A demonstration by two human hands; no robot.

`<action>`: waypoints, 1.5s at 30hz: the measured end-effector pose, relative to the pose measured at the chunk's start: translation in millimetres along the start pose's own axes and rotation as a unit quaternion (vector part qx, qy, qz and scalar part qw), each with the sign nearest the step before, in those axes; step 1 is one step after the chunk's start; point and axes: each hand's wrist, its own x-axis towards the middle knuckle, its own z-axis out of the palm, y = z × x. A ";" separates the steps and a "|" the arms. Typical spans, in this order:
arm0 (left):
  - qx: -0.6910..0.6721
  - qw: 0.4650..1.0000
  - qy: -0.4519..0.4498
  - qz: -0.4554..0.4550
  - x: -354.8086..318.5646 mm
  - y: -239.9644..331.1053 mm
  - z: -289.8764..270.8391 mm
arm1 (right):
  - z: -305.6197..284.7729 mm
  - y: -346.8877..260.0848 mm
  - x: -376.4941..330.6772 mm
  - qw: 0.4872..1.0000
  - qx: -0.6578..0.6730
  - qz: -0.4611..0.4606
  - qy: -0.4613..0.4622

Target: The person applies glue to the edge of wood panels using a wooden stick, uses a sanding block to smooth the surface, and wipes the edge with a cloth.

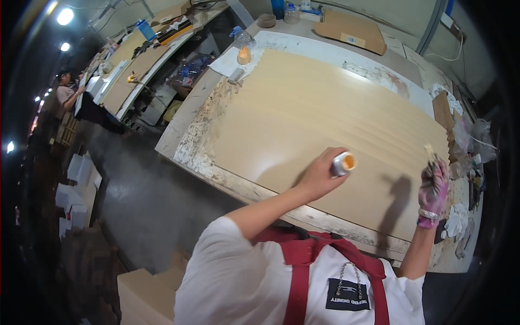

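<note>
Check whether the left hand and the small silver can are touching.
Touching: the head view shows the left hand curled against the side of the small silver can, with no gap between them.

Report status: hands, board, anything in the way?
Left hand gripping can. Right hand, gloved, holding small tool. Board flat on bench. Bottle beside board's far left corner.

The head-worn fisheye looks forward and down, near the hands and workbench.
</note>
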 end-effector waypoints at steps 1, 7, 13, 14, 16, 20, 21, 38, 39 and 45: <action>0.016 1.000 0.009 -0.024 -11.2 -9.0 -26.3 | 37.0 10.2 -3.3 1.000 -0.017 -0.009 -0.003; 0.038 0.992 0.104 -0.057 -61.6 -60.7 -158.3 | 235.2 79.4 2.5 0.978 -0.096 0.016 -0.185; -0.038 0.965 0.239 -0.102 -74.9 -115.0 -255.8 | 359.5 146.9 46.3 0.962 -0.165 0.064 -0.209; -0.012 0.959 0.262 -0.108 -72.2 -124.3 -267.8 | 374.2 157.6 53.3 0.961 -0.171 0.065 -0.206; -0.003 0.954 0.277 -0.115 -62.2 -143.6 -285.8 | 399.6 180.2 64.6 0.952 -0.209 0.055 -0.218; -0.009 0.929 0.342 -0.142 -36.8 -177.4 -305.8 | 429.7 217.5 77.3 0.931 -0.268 0.085 -0.232; -0.043 0.920 0.350 -0.171 -32.7 -183.3 -307.9 | 433.5 224.5 79.5 0.930 -0.269 0.086 -0.235; -0.015 0.927 0.326 -0.184 -31.4 -189.8 -309.3 | 431.5 262.0 101.7 0.929 -0.295 0.101 -0.197; -0.024 0.928 0.325 -0.179 -31.6 -190.0 -309.4 | 431.4 261.8 102.1 0.936 -0.285 0.091 -0.185; -0.020 0.929 0.321 -0.181 -31.8 -191.1 -309.0 | 433.5 262.0 99.4 0.932 -0.288 0.108 -0.192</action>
